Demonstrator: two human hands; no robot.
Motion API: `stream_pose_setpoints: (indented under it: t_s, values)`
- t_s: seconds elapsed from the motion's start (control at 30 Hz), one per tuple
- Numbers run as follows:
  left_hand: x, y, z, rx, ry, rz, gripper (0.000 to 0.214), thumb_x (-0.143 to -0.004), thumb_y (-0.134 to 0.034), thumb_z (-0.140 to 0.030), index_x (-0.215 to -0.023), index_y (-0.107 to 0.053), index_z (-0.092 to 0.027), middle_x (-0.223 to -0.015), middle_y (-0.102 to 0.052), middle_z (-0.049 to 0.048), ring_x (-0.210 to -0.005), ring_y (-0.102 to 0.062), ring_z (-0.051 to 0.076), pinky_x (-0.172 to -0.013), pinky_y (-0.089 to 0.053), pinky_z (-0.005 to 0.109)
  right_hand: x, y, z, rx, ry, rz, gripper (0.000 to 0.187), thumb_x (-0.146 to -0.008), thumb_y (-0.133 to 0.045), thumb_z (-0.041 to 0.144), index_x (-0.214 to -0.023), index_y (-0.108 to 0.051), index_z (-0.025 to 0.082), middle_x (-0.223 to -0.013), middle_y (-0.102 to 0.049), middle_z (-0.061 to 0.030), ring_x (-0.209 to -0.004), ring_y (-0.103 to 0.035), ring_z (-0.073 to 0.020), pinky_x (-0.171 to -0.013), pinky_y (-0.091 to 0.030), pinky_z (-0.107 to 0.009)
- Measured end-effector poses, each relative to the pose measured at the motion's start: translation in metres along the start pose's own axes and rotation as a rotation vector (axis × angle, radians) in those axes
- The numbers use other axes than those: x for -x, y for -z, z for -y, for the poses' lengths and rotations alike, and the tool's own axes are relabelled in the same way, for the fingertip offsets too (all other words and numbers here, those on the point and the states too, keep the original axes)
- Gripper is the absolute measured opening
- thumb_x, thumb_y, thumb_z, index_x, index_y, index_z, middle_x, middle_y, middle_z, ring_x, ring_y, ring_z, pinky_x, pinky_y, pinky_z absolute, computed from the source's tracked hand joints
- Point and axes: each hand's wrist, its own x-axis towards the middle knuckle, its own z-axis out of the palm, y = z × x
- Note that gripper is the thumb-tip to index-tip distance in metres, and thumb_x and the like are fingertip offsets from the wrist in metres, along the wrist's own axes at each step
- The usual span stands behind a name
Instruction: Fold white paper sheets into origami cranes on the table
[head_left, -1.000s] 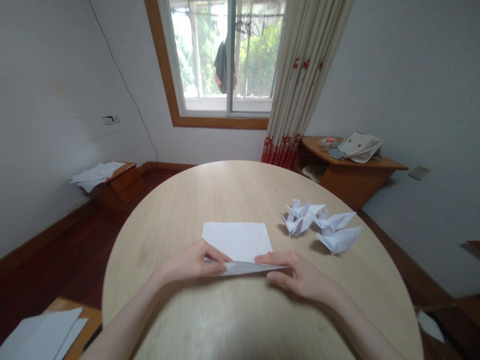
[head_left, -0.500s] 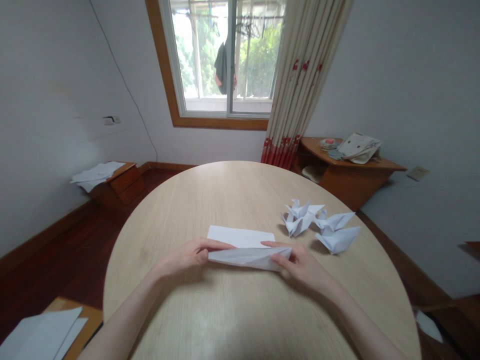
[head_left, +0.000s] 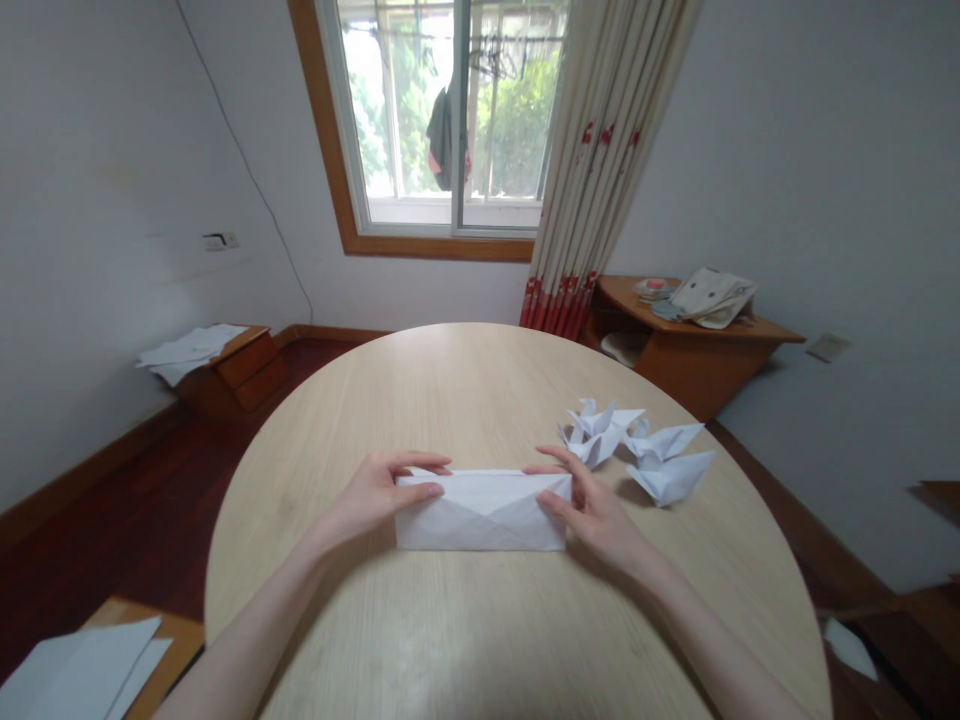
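A folded sheet of white paper (head_left: pixel 480 520) lies near the middle of the round wooden table (head_left: pixel 360 400), its long sides running left to right. Diagonal creases cross its face. My left hand (head_left: pixel 382 490) grips the upper left part, thumb on the face and fingers behind the top edge. At the upper right corner, my right hand (head_left: pixel 589 505) pinches the sheet between thumb and fingers, with the index finger raised. Several folded paper birds (head_left: pixel 671 478) sit close together beyond my right hand.
White sheets (head_left: pixel 90 665) lie on a wooden surface at the lower left. More papers (head_left: pixel 191 350) rest on a small drawer cabinet by the left wall. A wooden corner desk (head_left: pixel 720 365) with a cloth bag (head_left: pixel 716 297) stands back right, beside the curtain (head_left: pixel 592 180).
The paper's near flap and the flat part behind it have come together into one folded strip facing me. Both hands have shifted slightly, and the right index finger has lifted.
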Motion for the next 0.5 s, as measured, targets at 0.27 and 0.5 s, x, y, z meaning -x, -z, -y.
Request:
stream_pose_setpoints:
  t_s: [0.27,0.5]
  values:
    - [-0.004,-0.013,0.016,-0.257,-0.431,-0.216,0.02,-0.088,-0.062,-0.033,-0.102,-0.071,-0.023,-0.102,-0.074,0.0053,-0.091,-0.068,0.02,-0.079,-0.055,0.033,-0.001,-0.006,-0.002,0.284,0.368,-0.106,0.051,-0.093,-0.051,0.035,-0.141,-0.036,0.029,-0.148,-0.038,-0.0108,-0.136,-0.036,-0.027,-0.108,-0.032,-0.052]
    - [-0.004,-0.03,0.019,-0.678,-0.659,-0.277,0.024,-0.097,-0.047,-0.025,-0.115,-0.064,-0.023,-0.114,-0.069,0.0056,-0.106,-0.061,0.021,-0.103,-0.038,0.047,0.0,-0.014,-0.006,0.507,0.481,-0.131,0.042,-0.096,-0.045,0.028,-0.138,-0.043,0.025,-0.144,-0.046,-0.0101,-0.134,-0.036,-0.0263,-0.107,-0.032,-0.053]
